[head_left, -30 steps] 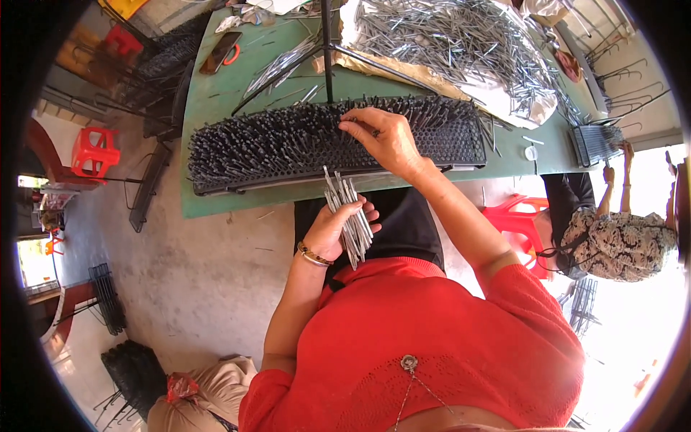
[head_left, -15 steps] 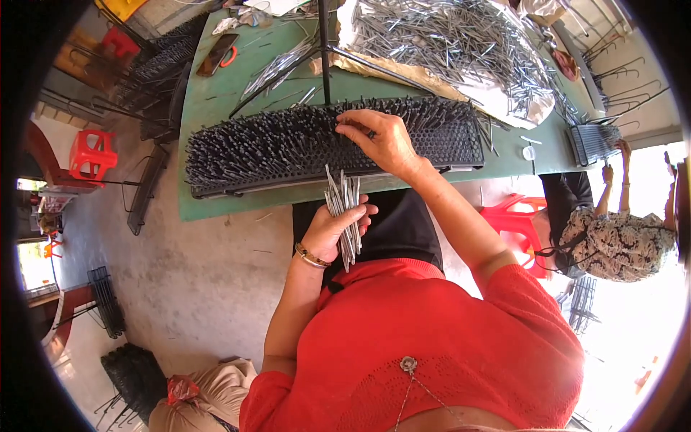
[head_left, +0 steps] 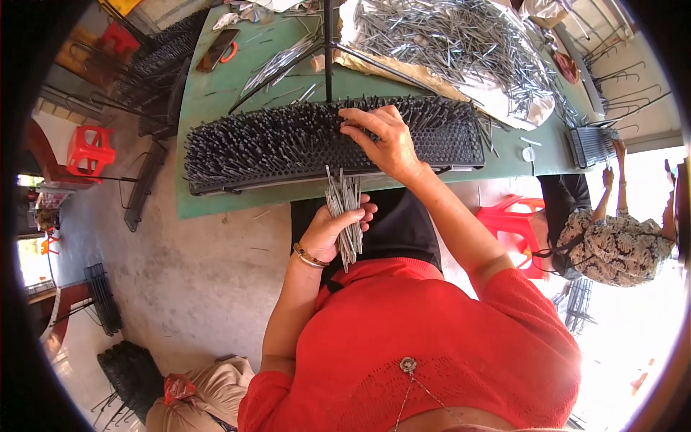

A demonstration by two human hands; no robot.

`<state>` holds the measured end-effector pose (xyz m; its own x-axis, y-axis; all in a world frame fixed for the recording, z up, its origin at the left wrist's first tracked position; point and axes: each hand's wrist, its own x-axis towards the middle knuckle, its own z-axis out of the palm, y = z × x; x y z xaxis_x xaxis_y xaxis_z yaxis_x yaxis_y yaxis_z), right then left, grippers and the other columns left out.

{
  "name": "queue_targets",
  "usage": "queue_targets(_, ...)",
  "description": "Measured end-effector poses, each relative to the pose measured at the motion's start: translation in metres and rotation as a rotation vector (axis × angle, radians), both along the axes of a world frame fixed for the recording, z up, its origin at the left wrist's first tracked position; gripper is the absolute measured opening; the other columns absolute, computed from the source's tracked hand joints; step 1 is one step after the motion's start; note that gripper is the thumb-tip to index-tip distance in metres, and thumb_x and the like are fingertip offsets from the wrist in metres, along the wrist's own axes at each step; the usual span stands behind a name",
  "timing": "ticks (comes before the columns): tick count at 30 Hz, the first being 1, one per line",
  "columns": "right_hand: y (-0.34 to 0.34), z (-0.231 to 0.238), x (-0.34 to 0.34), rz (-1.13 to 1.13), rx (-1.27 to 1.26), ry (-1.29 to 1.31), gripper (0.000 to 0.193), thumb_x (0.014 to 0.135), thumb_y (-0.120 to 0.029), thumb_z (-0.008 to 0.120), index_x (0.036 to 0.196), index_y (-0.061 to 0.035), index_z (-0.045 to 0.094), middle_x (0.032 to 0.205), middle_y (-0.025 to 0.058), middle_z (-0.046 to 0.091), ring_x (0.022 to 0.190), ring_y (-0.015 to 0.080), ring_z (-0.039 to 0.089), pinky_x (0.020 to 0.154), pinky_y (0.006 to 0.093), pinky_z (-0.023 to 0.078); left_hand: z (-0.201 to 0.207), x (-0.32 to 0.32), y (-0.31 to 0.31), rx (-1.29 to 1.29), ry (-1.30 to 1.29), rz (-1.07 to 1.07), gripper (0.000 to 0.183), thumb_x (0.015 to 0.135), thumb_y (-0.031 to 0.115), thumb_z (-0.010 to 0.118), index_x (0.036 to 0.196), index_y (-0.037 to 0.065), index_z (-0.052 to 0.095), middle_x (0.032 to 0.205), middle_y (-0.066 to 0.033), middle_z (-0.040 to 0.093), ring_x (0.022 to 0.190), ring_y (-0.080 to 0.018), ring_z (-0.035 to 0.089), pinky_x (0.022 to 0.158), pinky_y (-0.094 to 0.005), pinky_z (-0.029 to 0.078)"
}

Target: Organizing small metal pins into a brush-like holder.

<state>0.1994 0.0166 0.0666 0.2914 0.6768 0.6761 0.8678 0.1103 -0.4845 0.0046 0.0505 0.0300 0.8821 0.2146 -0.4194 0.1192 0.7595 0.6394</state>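
Observation:
A bundle of thin grey metal rods (head_left: 350, 241) is gripped in my left hand (head_left: 324, 229), just off the front edge of the table. My right hand (head_left: 392, 146) reaches over a long black rack (head_left: 443, 149) with a holed surface. Its thumb and fingertips come together in a pinch among the rods; whatever is between them is too small to make out. Dark upright rods (head_left: 252, 147) crowd the rack's left part and back edge. Bare holes show at its right part and along the front middle.
A green table (head_left: 209, 108) bears a heap of loose rods (head_left: 446, 43) on paper, with a black metal stand (head_left: 329, 65) behind the rack. Red-handled scissors (head_left: 229, 52) lie at the far left. A co-worker (head_left: 612, 241) works at the right, beside a red stool (head_left: 511, 223).
My right hand's fingers have curled slightly and the hand has shifted a little over the rack. My left hand still holds the bundle in nearly the same place.

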Motion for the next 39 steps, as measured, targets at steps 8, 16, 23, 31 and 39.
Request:
queue_targets(8, -0.001, -0.009, 0.006, 0.01, -0.078, -0.104, 0.029, 0.076, -0.014, 0.072, 0.104, -0.0106, 0.067, 0.082, 0.0022, 0.065, 0.079, 0.0194, 0.056, 0.075, 0.0326, 0.042, -0.008, -0.002, 0.001, -0.082, -0.022, -0.003, 0.029, 0.087, 0.008, 0.06, 0.114, 0.0, 0.055, 0.099, -0.0099, 0.064, 0.089, -0.0181, 0.063, 0.08, -0.0317, 0.053)
queue_targets(16, -0.003, -0.008, -0.002, 0.026, -0.092, -0.289, 0.027, 0.079, -0.016, 0.068, 0.106, -0.0115, 0.066, 0.099, 0.0029, 0.06, 0.091, 0.0233, 0.053, 0.078, 0.0358, 0.041, -0.006, -0.001, -0.003, -0.178, -0.048, 0.005, 0.027, 0.087, 0.005, 0.055, 0.113, 0.001, 0.054, 0.102, -0.0126, 0.061, 0.096, -0.0248, 0.063, 0.089, -0.0425, 0.052)
queue_targets(23, 0.0, -0.001, 0.006, 0.069, -0.16, -0.25, 0.026, 0.078, -0.013, 0.068, 0.104, -0.011, 0.067, 0.103, 0.004, 0.058, 0.09, 0.0245, 0.052, 0.078, 0.0365, 0.041, 0.003, 0.001, -0.003, -0.209, 0.005, -0.036, 0.029, 0.088, 0.008, 0.055, 0.116, 0.003, 0.052, 0.1, -0.0115, 0.062, 0.096, -0.0239, 0.063, 0.085, -0.0413, 0.054)
queue_targets(31, -0.023, 0.011, 0.016, 0.035, -0.232, -0.238, 0.02, 0.073, -0.015, 0.072, 0.091, -0.0106, 0.067, 0.091, 0.003, 0.059, 0.085, 0.0239, 0.054, 0.076, 0.0362, 0.043, 0.005, 0.002, -0.002, 0.001, -0.024, -0.03, 0.036, 0.089, 0.011, 0.056, 0.122, 0.001, 0.049, 0.097, -0.0093, 0.063, 0.074, -0.0125, 0.057, 0.064, -0.0279, 0.051)
queue_targets(39, -0.008, 0.021, 0.019, 0.068, -0.205, -0.182, 0.01, 0.077, -0.012, 0.068, 0.086, -0.0086, 0.065, 0.09, 0.0035, 0.059, 0.085, 0.0243, 0.052, 0.077, 0.0356, 0.04, -0.007, 0.011, 0.006, -0.097, -0.039, 0.007, 0.03, 0.087, 0.009, 0.059, 0.115, -0.001, 0.055, 0.107, -0.0161, 0.065, 0.09, -0.0195, 0.065, 0.075, -0.0309, 0.054)
